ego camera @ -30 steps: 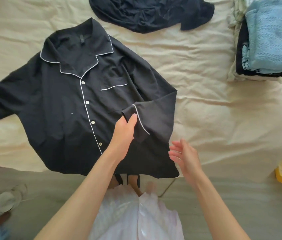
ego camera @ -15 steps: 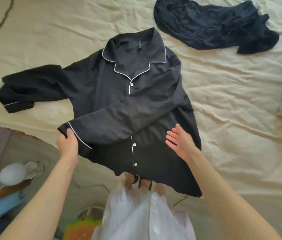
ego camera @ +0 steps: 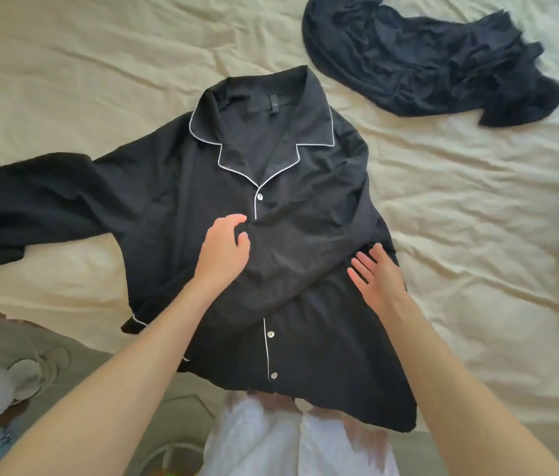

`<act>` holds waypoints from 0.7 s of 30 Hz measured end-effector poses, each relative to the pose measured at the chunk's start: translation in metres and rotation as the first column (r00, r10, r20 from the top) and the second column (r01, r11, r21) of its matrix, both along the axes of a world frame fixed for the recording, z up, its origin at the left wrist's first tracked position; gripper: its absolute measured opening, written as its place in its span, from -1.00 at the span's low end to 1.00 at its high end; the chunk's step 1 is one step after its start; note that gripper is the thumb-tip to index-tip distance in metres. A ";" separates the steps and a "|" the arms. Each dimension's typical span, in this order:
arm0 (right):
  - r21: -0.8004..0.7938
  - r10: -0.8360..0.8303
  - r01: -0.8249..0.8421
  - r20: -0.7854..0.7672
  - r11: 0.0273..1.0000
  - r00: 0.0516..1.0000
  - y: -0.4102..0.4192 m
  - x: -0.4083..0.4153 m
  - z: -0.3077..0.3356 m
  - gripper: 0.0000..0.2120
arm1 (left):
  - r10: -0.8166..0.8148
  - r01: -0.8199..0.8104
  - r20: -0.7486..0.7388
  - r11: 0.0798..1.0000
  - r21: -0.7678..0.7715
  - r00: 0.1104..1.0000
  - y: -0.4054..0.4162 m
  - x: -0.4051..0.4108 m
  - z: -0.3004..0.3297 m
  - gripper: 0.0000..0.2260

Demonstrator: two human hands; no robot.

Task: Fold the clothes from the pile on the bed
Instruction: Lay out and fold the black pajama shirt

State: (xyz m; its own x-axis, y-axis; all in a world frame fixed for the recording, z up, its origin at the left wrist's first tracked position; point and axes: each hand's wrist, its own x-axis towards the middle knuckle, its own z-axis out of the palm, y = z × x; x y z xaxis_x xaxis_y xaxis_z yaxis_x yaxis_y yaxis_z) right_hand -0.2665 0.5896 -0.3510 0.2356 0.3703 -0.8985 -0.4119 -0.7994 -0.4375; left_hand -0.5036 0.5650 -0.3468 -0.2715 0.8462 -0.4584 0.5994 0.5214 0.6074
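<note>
Change: since half a second ago the sleeve cuff (ego camera: 135,321) has been let go by the left hand (ego camera: 224,250), which has been brought up onto the middle of the shirt; the folded sleeve is now laid across the front.
Shirt: a black pyjama shirt (ego camera: 305,207) with white piping is spread face up on the bed (ego camera: 477,235), collar toward 12 o'clock, hem hanging over the bed edge at 6 o'clock.
Sleeves: one sleeve is laid slantwise across the chest, its cuff at about 8 o'clock; the other sleeve (ego camera: 27,204) is stretched out flat toward 9 o'clock.
Left grip: fingers are loosely curled against the cloth near the placket; whether a pinch of fabric is held cannot be told.
Right grip: the right hand (ego camera: 379,280) is released, fingers straight and spread, set at the shirt's 3 o'clock edge on or just above the cloth.
Other clothes: a crumpled dark garment (ego camera: 425,56) is left unfolded at 1 o'clock, well apart from the shirt.
Step in hand: the folded sleeve is being smoothed, by judgement.
Doing it well: the cloth should be stroked flat from the centre outward, the side fold kept straight and parallel to the placket, before the 9 o'clock sleeve is brought over to match.
Risk: the overhanging hem may drag the shirt toward 6 o'clock if it is not pressed down.
</note>
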 end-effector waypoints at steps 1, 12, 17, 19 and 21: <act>-0.012 -0.018 0.018 0.009 1.000 1.000 0.004 0.002 -0.003 -0.53 | -0.081 0.081 0.024 0.997 0.007 0.996 0.019 0.008 -0.003 -0.68; -0.153 -0.184 0.150 -0.242 0.977 0.953 0.056 0.017 -0.022 -0.59 | -0.393 0.400 0.111 0.915 -0.049 0.913 0.160 0.109 -0.034 -0.52; -0.198 -0.384 0.339 -0.272 0.920 0.882 0.072 0.040 -0.029 -0.85 | -0.054 0.085 0.290 0.992 -0.092 0.956 0.202 0.127 -0.040 -0.89; -0.192 -0.544 0.510 -0.363 0.838 0.757 0.075 0.057 -0.031 -0.88 | 0.216 -0.150 0.423 0.972 -0.183 0.880 0.219 0.126 -0.039 -0.92; -0.185 -0.646 0.636 -0.413 0.749 0.641 0.074 0.071 -0.033 -0.87 | 0.354 -0.209 0.524 0.925 -0.317 0.774 0.230 0.122 -0.041 -0.94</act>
State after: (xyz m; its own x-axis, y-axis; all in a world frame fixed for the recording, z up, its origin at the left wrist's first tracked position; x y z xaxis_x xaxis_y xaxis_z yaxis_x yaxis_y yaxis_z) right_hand -0.1959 0.6634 -0.3835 0.0006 0.2544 -0.9671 -0.9602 -0.2700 -0.0716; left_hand -0.3813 0.7953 -0.3881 -0.1130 0.6247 -0.7726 -0.0075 0.7770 0.6294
